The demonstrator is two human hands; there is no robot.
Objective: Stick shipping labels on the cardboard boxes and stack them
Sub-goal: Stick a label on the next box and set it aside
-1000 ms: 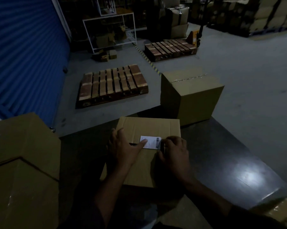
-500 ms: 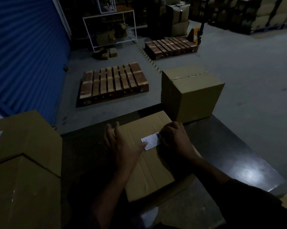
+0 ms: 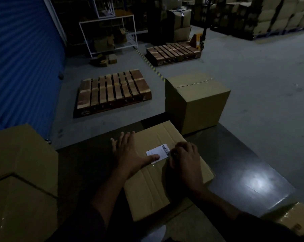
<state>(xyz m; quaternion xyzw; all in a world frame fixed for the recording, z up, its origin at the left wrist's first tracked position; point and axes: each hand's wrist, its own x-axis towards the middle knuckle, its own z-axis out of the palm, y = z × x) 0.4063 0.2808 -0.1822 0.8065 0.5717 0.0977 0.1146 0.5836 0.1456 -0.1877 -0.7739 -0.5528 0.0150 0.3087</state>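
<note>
Box turned further askew since a second ago; the label's barcode end now points away.
Left hand (image 3: 128,154) lies flat, thumb pressing the shipping label (image 3: 158,151); right hand (image 3: 185,158) curls at its right edge, atop the cardboard box (image 3: 156,186) on the dark table (image 3: 235,154).

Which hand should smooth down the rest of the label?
Probably the right hand: it sits at the label's barcode end, while the left hand pins the other end with its thumb.
</note>
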